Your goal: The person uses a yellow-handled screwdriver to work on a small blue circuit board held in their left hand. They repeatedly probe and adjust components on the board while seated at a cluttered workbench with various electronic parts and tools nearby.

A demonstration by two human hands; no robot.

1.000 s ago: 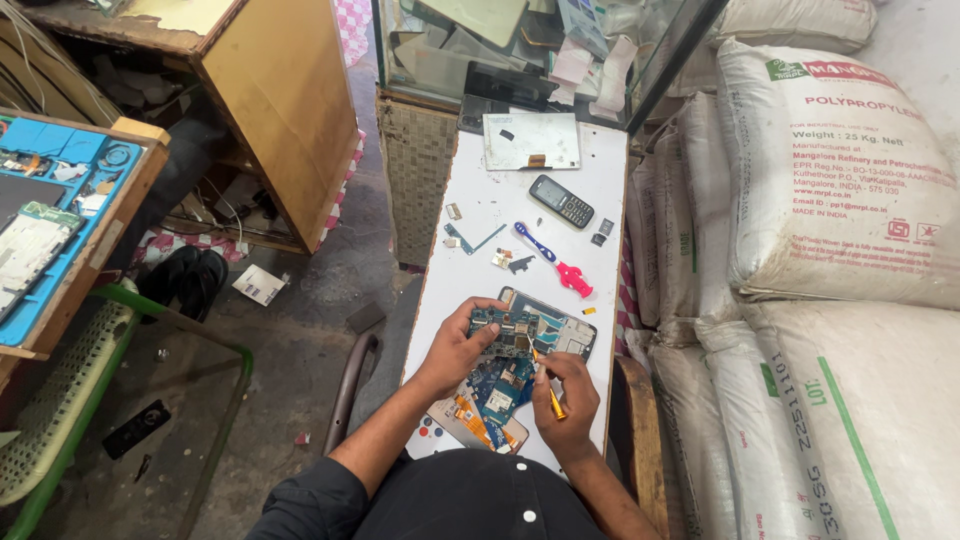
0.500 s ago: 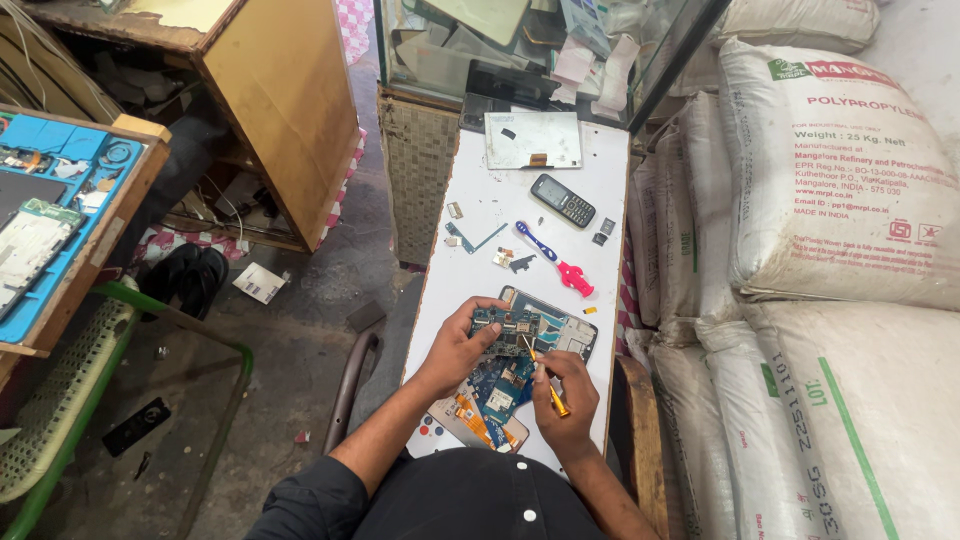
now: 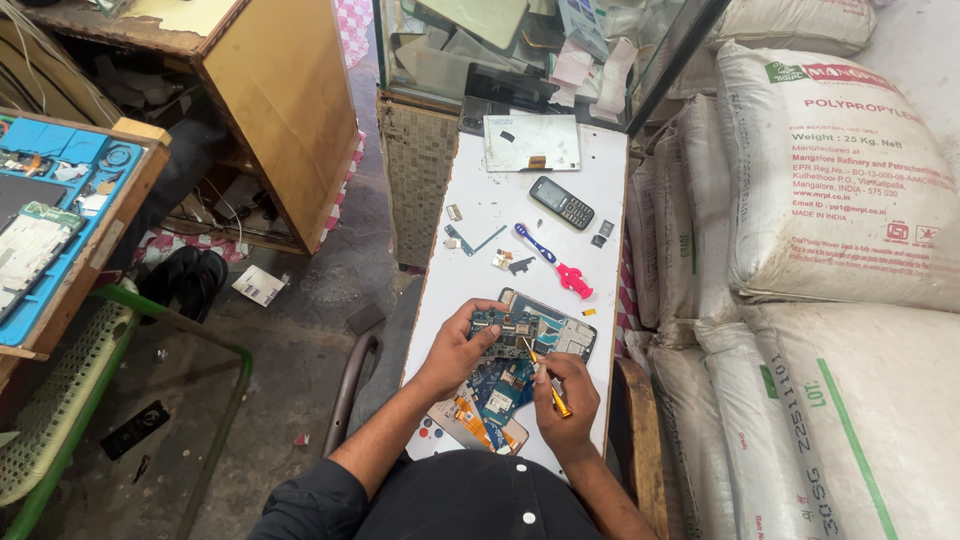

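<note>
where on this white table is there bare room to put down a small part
Bare room: the left strip of the white table between the small metal bits and the left hand, and the centre between the display panel and toothbrush. Crowded: around the circuit board, right hand and phone shell.

Left hand [image 3: 455, 350] steadies circuit board [image 3: 505, 328]; right hand [image 3: 565, 400] touches yellow tool [image 3: 545, 378] to it.
</note>
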